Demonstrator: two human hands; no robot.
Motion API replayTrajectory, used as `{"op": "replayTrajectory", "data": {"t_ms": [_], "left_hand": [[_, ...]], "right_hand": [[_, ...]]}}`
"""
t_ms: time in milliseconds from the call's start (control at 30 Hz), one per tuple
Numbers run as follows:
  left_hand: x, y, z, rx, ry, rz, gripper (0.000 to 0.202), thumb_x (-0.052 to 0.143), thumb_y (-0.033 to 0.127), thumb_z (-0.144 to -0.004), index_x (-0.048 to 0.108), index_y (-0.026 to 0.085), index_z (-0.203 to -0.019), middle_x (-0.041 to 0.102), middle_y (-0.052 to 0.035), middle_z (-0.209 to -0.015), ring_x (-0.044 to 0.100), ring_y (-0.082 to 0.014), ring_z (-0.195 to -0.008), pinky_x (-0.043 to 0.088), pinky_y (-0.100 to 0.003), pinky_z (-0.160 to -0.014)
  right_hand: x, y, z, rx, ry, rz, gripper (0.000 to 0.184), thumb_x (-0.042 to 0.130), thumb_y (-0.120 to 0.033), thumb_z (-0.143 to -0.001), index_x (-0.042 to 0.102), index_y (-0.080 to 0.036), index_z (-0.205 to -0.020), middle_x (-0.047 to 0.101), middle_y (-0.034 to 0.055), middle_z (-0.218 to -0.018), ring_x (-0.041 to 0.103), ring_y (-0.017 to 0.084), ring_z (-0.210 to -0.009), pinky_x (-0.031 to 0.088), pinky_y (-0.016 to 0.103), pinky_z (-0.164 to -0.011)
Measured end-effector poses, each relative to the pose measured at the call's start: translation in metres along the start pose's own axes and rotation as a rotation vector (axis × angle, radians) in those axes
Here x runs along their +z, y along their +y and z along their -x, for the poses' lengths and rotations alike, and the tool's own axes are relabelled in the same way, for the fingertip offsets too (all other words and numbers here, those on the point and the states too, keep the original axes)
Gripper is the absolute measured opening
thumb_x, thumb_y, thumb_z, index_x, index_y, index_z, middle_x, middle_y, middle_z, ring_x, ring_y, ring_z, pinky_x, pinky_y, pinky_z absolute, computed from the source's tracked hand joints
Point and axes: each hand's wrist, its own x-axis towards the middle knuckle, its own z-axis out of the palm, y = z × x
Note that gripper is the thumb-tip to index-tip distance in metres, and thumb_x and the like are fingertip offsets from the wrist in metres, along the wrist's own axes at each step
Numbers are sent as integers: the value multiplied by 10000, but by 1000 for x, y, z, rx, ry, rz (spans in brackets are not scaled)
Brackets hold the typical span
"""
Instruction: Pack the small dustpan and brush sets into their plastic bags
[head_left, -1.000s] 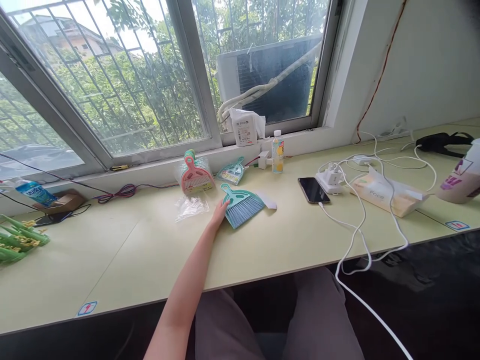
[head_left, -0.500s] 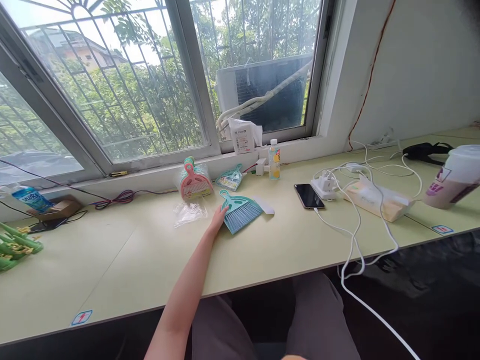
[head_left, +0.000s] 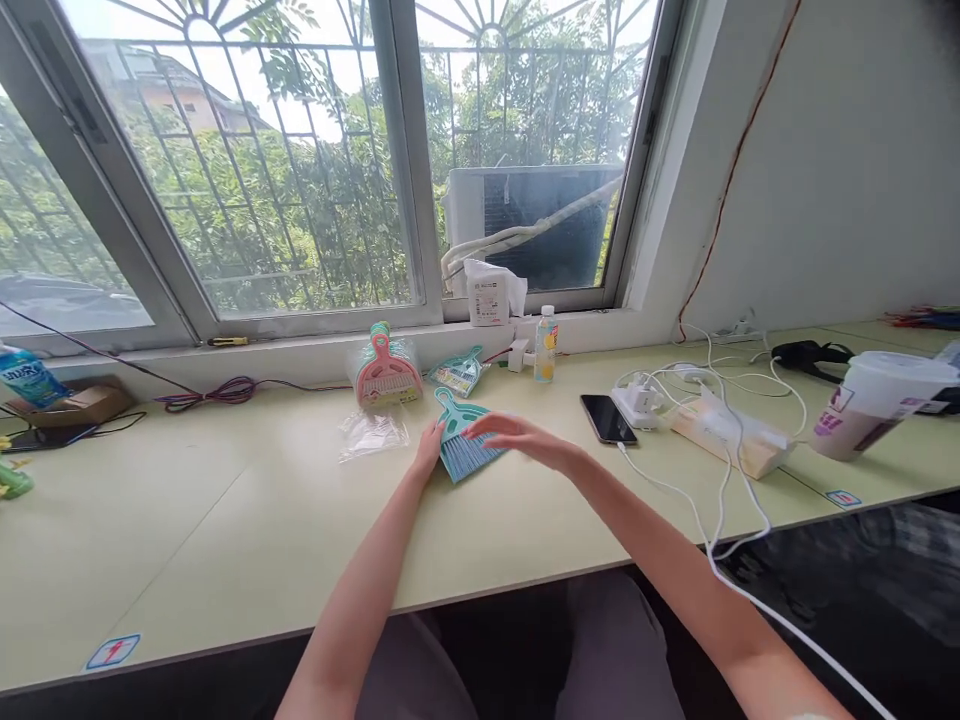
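My right hand (head_left: 525, 440), open, has come over the turquoise plastic dustpan-and-brush set (head_left: 463, 458) at three o'clock; my left hand (head_left: 429, 447) grips at nine, making this two-handed.

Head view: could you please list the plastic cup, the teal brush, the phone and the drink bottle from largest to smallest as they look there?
1. Plastic cup, clearly largest
2. Teal brush, though the right hand covers part of it
3. Phone and drink bottle: too alike to rank
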Motion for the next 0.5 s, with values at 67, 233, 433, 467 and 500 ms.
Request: {"op": "replayTrajectory", "data": {"t_ms": [67, 233, 433, 467, 500], "left_hand": [[-2, 0, -1, -23, 35, 5, 352, 517, 455, -821, 678, 171, -952, 704, -75, -982, 625, -248, -1004, 439, -421, -985], [-10, -2, -4, 8, 91, -35, 357, 514, 474, -822, 685, 178, -924, 701, -82, -954, 628, -260, -984, 451, -425, -968], [-14, -2, -5, 15, 94, -74, 368, 536, 509, -815, 689, 199, -940, 701, -69, -940, 623, -255, -996, 450, -424, -965], [-14, -2, -4, 21, 96, -72, 369, 534, 505, -816, 689, 200, -954, 701, -68, -954, 621, -252, -1008, 448, -416, -970], [-14, -2, -3, 20, 98, -70, 370, 531, 498, -815, 687, 196, -961, 701, -71, -971, 618, -253, -1017, 446, -411, -974]], "right_hand": [[-32, 31, -13, 128, 413, 261, 343, 568, -292, -863, 619, -238, -1198, 613, 61, -1302, 529, 200, -1255, 385, 360, -1066], [-60, 139, -27, 478, 523, 654, 425, 593, -237, -831, 611, -194, -1253, 557, 123, -1387, 463, 258, -1333, 299, 417, -1124], [-63, 173, -27, 433, 562, 688, 465, 595, -118, -782, 620, -214, -1236, 544, 102, -1381, 478, 228, -1312, 351, 363, -1094], [-65, 172, -25, 447, 632, 650, 524, 623, -95, -736, 608, -198, -1249, 537, 117, -1363, 511, 226, -1268, 383, 348, -1068], [-67, 171, -24, 480, 708, 600, 587, 644, -73, -689, 594, -185, -1263, 514, 134, -1356, 566, 224, -1185, 429, 336, -1023]]}}
